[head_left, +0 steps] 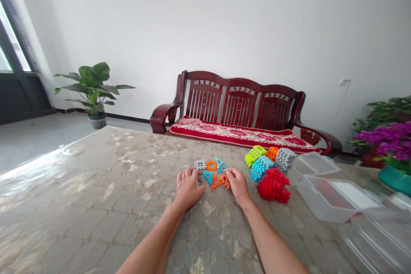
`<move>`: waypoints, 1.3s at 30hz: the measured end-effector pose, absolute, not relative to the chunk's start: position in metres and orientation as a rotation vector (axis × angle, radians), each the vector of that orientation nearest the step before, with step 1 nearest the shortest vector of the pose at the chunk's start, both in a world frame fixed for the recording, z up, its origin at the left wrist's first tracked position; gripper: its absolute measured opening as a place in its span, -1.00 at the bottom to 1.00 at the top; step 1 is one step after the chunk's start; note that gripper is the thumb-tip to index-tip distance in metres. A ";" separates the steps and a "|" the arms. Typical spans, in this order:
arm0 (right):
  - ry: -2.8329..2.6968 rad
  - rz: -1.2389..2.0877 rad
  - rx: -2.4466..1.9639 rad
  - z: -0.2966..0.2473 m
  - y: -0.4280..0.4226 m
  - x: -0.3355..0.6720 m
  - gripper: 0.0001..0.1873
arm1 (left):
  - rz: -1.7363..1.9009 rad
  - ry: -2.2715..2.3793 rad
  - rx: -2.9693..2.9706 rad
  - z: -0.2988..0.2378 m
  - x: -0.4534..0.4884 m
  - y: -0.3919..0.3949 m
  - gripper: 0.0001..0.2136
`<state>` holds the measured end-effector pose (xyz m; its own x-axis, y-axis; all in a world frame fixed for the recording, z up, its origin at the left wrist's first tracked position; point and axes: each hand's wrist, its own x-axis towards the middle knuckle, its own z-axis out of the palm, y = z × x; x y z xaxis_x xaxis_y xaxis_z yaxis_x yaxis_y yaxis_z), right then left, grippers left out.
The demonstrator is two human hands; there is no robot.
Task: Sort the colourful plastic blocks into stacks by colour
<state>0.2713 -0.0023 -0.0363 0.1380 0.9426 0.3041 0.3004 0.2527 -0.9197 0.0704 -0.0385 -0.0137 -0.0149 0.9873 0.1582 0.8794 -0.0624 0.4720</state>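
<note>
My left hand point(187, 188) rests palm down on the table, its thumb and index finger closed around the edges of a dark grey building piece point(199, 179), mostly hidden under them. To its right, a blue triangle piece point(208, 177) and an orange triangle piece point(216, 182) form a row. My right hand point(238, 185) pinches another orange piece point(225, 182) at the row's right end. Just beyond lie a light grey square piece point(200, 164), an orange square piece point(211, 165) and a teal triangle piece point(220, 164), side by side.
Right of my hands stand stacks of red point(273, 186), blue point(261, 168), lime point(255, 156), orange point(272, 153) and grey pieces point(285, 160). Clear plastic boxes point(321, 207) and a lid point(375, 239) lie farther right, near purple flowers point(391, 141). A wooden bench point(239, 98) stands behind the table.
</note>
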 end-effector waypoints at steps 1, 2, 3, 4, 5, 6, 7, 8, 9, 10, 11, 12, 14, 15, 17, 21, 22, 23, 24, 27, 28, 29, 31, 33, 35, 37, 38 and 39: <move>-1.391 0.717 -1.271 -0.036 -0.002 0.271 -0.65 | 0.647 1.971 2.043 -0.014 0.070 -0.038 -0.60; -1.392 0.720 -1.274 -0.036 -0.002 0.271 -0.64 | 0.627 1.969 2.061 -0.015 0.069 -0.038 -0.61; -1.393 0.722 -1.276 -0.036 -0.002 0.271 -0.64 | 0.612 1.966 2.079 -0.016 0.068 -0.038 -0.63; -1.395 0.725 -1.276 -0.036 -0.002 0.271 -0.64 | 0.602 1.963 2.098 -0.016 0.067 -0.037 -0.65; -1.398 0.727 -1.274 -0.036 -0.002 0.272 -0.65 | 0.594 1.960 2.115 -0.017 0.067 -0.037 -0.66; -1.401 0.729 -1.269 -0.037 -0.002 0.272 -0.65 | 0.589 1.956 2.132 -0.018 0.066 -0.036 -0.68; -1.405 0.731 -1.264 -0.037 -0.002 0.272 -0.66 | 0.586 1.947 2.147 -0.018 0.066 -0.036 -0.68; -1.409 0.733 -1.257 -0.038 -0.001 0.273 -0.66 | 0.583 1.932 2.163 -0.018 0.066 -0.035 -0.67; -1.413 0.735 -1.252 -0.038 -0.001 0.273 -0.66 | 0.580 1.914 2.177 -0.018 0.066 -0.035 -0.65; -1.416 0.736 -1.248 -0.039 -0.001 0.273 -0.66 | 0.576 1.894 2.194 -0.017 0.066 -0.035 -0.65; -1.419 0.735 -1.246 -0.039 -0.001 0.273 -0.66 | 0.573 1.873 2.211 -0.016 0.066 -0.035 -0.64; -1.421 0.733 -1.245 -0.039 0.000 0.273 -0.66 | 0.573 1.856 2.225 -0.015 0.067 -0.035 -0.65; -1.424 0.730 -1.242 -0.040 0.000 0.273 -0.67 | 0.592 1.843 2.229 -0.013 0.068 -0.035 -0.67; -1.425 0.730 -1.240 -0.040 0.000 0.273 -0.67 | 0.612 1.845 2.213 -0.012 0.068 -0.035 -0.68; -1.423 0.730 -1.236 -0.040 0.000 0.273 -0.67 | 0.663 1.865 2.145 -0.010 0.069 -0.035 -0.67; -1.419 0.731 -1.245 -0.040 0.000 0.273 -0.67 | 0.750 1.954 1.951 -0.008 0.068 -0.036 -0.65; -1.419 0.733 -1.247 -0.040 0.000 0.273 -0.67 | 0.770 1.972 1.915 -0.007 0.068 -0.036 -0.64; -1.420 0.734 -1.247 -0.040 0.000 0.273 -0.68 | 0.789 1.987 1.886 -0.006 0.067 -0.036 -0.64; -1.421 0.735 -1.247 -0.040 0.000 0.273 -0.68 | 0.806 1.997 1.861 -0.005 0.066 -0.036 -0.63; -1.422 0.732 -1.248 -0.040 0.000 0.273 -0.68 | 0.832 2.000 1.798 -0.003 0.065 -0.036 -0.64; -1.422 0.729 -1.249 -0.040 0.000 0.273 -0.68 | 0.833 1.996 1.786 -0.003 0.065 -0.036 -0.64; -1.422 0.729 -1.250 -0.040 0.000 0.273 -0.68 | 0.828 1.991 1.785 -0.004 0.065 -0.036 -0.64; -1.422 0.731 -1.252 -0.041 0.000 0.274 -0.68 | 0.807 1.984 1.814 -0.006 0.065 -0.035 -0.65; -1.425 0.738 -1.251 -0.041 0.001 0.274 -0.67 | 0.781 1.971 1.866 -0.008 0.066 -0.035 -0.67; -1.426 0.742 -1.250 -0.042 0.001 0.274 -0.67 | 0.767 1.947 1.905 -0.009 0.066 -0.034 -0.67; -1.429 0.743 -1.250 -0.042 0.002 0.274 -0.67 | 0.766 1.931 1.919 -0.008 0.067 -0.035 -0.66; -1.429 0.742 -1.250 -0.042 0.002 0.274 -0.67 | 0.768 1.928 1.919 -0.008 0.067 -0.035 -0.66; -1.430 0.740 -1.251 -0.042 0.002 0.274 -0.67 | 0.769 1.927 1.918 -0.008 0.067 -0.035 -0.66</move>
<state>0.2744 0.0015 -0.0417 0.0952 0.9483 0.3027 0.3002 0.2625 -0.9170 0.0670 -0.0347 -0.0080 -0.0519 0.9876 0.1484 0.8184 -0.0431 0.5731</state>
